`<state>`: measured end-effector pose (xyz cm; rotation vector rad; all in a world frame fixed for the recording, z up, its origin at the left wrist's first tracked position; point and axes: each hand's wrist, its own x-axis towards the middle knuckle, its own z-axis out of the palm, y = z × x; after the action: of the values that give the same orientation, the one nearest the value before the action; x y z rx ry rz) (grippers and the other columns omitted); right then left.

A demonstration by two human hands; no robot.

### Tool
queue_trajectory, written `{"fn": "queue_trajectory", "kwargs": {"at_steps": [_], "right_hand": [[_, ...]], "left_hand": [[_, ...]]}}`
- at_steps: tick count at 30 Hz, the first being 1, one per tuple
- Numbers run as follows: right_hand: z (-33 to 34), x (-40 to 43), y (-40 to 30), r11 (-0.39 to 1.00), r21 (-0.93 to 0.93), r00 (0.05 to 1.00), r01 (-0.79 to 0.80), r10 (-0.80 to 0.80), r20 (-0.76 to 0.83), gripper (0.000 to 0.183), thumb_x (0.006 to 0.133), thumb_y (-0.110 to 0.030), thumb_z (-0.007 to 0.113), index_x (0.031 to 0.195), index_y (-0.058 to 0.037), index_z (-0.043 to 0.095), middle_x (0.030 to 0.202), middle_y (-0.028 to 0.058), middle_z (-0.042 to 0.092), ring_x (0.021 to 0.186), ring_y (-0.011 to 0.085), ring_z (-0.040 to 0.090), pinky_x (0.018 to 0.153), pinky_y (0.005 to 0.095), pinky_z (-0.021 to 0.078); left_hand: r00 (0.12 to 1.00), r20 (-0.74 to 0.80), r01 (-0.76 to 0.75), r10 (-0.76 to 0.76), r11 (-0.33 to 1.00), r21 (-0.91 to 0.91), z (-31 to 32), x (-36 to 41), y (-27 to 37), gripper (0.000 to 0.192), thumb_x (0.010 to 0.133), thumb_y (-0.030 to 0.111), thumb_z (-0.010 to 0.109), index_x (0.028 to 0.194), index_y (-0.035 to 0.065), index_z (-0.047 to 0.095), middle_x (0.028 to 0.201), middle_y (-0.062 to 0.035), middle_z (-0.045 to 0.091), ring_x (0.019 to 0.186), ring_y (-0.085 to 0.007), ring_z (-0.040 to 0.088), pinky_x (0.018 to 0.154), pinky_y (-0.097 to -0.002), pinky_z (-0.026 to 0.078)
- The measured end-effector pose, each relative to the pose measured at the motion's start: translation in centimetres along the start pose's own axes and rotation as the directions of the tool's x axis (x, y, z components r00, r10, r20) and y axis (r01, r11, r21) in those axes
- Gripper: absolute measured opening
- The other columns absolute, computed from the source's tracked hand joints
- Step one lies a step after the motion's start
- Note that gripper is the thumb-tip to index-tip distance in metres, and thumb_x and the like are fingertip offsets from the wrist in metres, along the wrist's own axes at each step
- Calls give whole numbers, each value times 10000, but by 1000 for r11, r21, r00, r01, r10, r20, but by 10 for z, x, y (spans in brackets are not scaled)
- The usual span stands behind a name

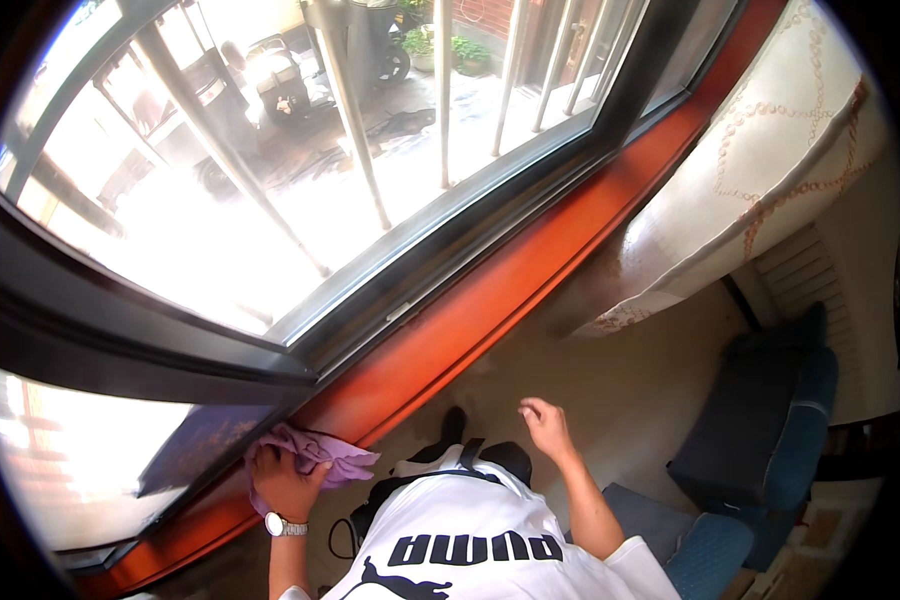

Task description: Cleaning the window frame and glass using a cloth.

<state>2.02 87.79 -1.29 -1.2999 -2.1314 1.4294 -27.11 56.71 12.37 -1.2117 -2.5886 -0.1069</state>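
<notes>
My left hand point(285, 480), with a watch point(285, 524) on its wrist, presses a crumpled purple cloth point(337, 454) onto the red-orange window sill point(487, 300). Part of the cloth hangs past the sill's inner edge, and its underside is hidden. Away from the sill, over the floor, my right hand point(547, 427) hangs in the air with loosely bent fingers and nothing visible in it. Along the sill runs the dark window frame point(450, 266), with a dark upright point(142, 337) just beyond my left hand.
Metal bars point(442, 97) stand outside the window, with a bright yard and parked vehicles behind. A patterned white curtain point(720, 202) hangs at the right. Dark chairs with blue backs point(757, 420) stand on the floor point(607, 367) to my right.
</notes>
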Motion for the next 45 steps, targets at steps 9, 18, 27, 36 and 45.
{"fn": "queue_trajectory", "kwargs": {"at_steps": [9,18,27,36,45], "right_hand": [[-71,113,-118,861,-19,861,508,-508,11,158,855,-41,595,991,16,650,892,156,682,837,275,667,748,338,518],[-294,218,-46,894,143,708,425,-230,-667,444,848,50,513,1290,79,474,1285,199,544,1219,263,513,1024,337,384],[-400,230,31,965,-29,434,261,-144,-889,368,840,24,491,1204,45,545,1219,152,575,1104,228,558,932,329,447],[-169,176,-146,539,33,510,842,-813,280,494,811,-88,641,1270,23,496,1292,193,529,1184,351,526,991,432,437],[-52,135,-178,270,-15,238,963,-819,522,654,790,-241,683,1331,34,438,1295,259,487,1215,405,471,1046,503,345]], "left_hand": [[962,87,262,-260,965,-5,16,14,41,448,774,415,651,880,-17,601,980,-260,548,931,-440,527,804,-521,423],[952,-22,306,-305,951,40,28,64,121,372,980,294,414,803,4,564,913,-207,540,811,-402,531,703,-474,420],[940,-95,336,-328,937,98,37,134,217,394,996,302,393,778,17,555,814,-179,516,782,-373,523,662,-457,400],[953,-119,260,-278,955,-143,43,180,276,259,919,265,520,787,51,585,797,-141,537,770,-337,550,662,-442,421],[840,-338,237,-425,847,-475,33,155,246,151,735,111,659,837,15,602,735,-144,604,633,-335,586,566,-395,466]]}}
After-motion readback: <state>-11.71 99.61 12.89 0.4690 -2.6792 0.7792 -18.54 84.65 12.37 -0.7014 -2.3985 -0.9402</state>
